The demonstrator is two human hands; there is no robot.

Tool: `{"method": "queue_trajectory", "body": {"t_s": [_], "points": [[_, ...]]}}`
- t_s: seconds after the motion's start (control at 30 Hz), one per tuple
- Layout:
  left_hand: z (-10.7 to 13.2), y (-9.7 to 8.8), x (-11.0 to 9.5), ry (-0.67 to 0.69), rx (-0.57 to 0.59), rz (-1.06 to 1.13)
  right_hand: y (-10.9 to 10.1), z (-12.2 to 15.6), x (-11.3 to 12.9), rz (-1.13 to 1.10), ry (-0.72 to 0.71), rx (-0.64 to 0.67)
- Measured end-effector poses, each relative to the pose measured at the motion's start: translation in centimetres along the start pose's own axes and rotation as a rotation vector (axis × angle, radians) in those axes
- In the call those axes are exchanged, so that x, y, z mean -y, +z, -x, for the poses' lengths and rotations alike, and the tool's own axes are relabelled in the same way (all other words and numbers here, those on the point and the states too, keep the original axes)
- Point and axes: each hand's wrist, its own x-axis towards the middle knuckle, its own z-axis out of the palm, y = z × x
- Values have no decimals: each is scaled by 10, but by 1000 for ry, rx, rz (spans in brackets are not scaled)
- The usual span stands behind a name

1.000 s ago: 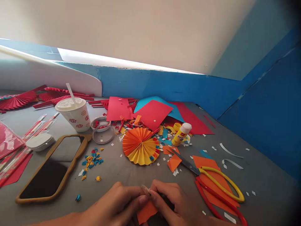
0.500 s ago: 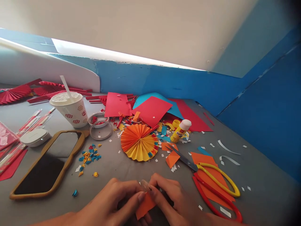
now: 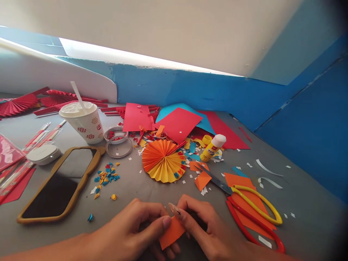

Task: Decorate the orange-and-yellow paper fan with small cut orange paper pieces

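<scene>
Orange paper [image 3: 172, 232], a small cut piece, is pinched between both hands, low over the grey table [image 3: 136, 186] and near the bottom of the view. The left hand [image 3: 130, 228] presses its thumb against the paper's upper edge, with its fingers curled beneath. The right hand [image 3: 209, 232] closes in from the other side, a long fingernail [image 3: 173, 209] (marked with a small dark fleck) lying at the paper's top corner. The grip is narrow, with the two hands almost meeting around the paper.

Just beyond the right hand lie scissors [image 3: 214, 180] with yellow and red handles, the handles resting on an orange sheet [image 3: 239, 180]. A pleated orange-and-yellow paper fan [image 3: 163, 161] sits further ahead, between a yellow glue stick [image 3: 212, 148] and a scatter of blue, yellow and orange paper bits [image 3: 106, 177] on the left.
</scene>
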Motion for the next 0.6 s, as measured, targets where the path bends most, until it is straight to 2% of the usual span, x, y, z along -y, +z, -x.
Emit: {"method": "queue_trajectory", "body": {"t_s": [0.2, 0.43, 0.6], "points": [[-2, 0, 3, -21, -10, 108, -1, 2, 3, 73, 56, -55], [-2, -2, 3, -15, -10, 135, -2, 0, 7, -35, 113, 4], [-3, -2, 4, -33, -30, 120, -5, 2, 12, -92, 90, 62]]}}
